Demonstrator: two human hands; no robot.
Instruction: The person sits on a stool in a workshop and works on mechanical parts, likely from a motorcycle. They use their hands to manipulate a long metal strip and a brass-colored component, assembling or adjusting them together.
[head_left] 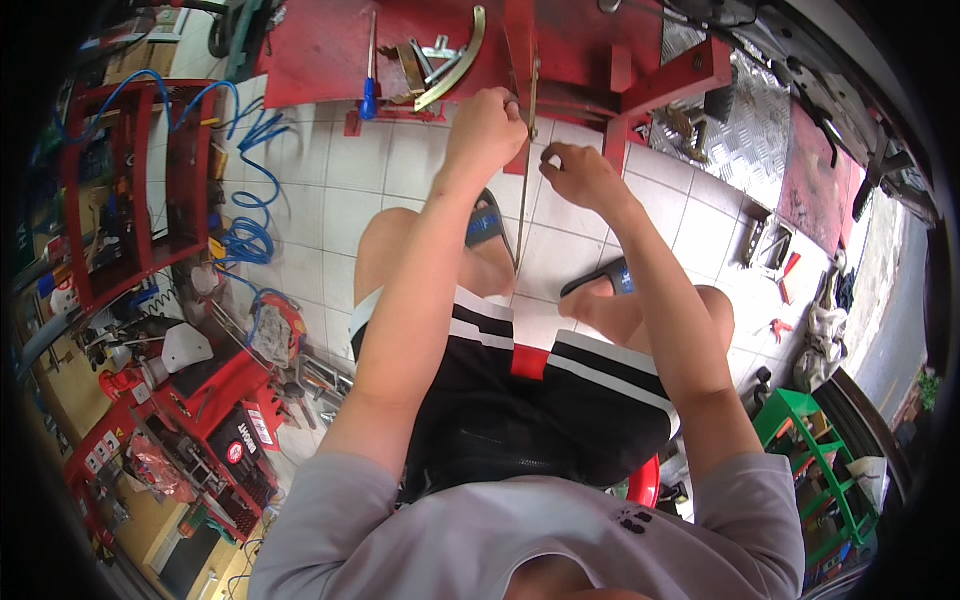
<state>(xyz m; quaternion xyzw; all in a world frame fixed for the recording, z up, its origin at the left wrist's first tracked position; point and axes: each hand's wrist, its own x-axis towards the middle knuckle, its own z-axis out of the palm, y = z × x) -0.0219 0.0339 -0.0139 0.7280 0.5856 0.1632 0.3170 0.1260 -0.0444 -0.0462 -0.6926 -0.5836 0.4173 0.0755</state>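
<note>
My left hand [489, 128] is closed, its fingertips against a red upright of the lift frame, beside a long thin brass-coloured strip [531, 110]. That strip runs down from the red frame toward the floor between my feet. What the left fingers grip is hidden. To the right of the strip, my right hand [583, 177] hangs apart from it with curled fingers; anything in them is too small to make out. On the red platform [315, 55] left of the strip lie a screwdriver with a blue handle [369, 98], a curved brass-coloured guide [456, 73] and some metal brackets [436, 56].
A red beam [680, 75] juts out at right, near a chequered metal plate [735, 120]. Coiled blue air hose [245, 240] lies at left by a red rack [143, 180]. A green shelf stand [815, 470] stands lower right. White tiles [345, 160] cover the floor.
</note>
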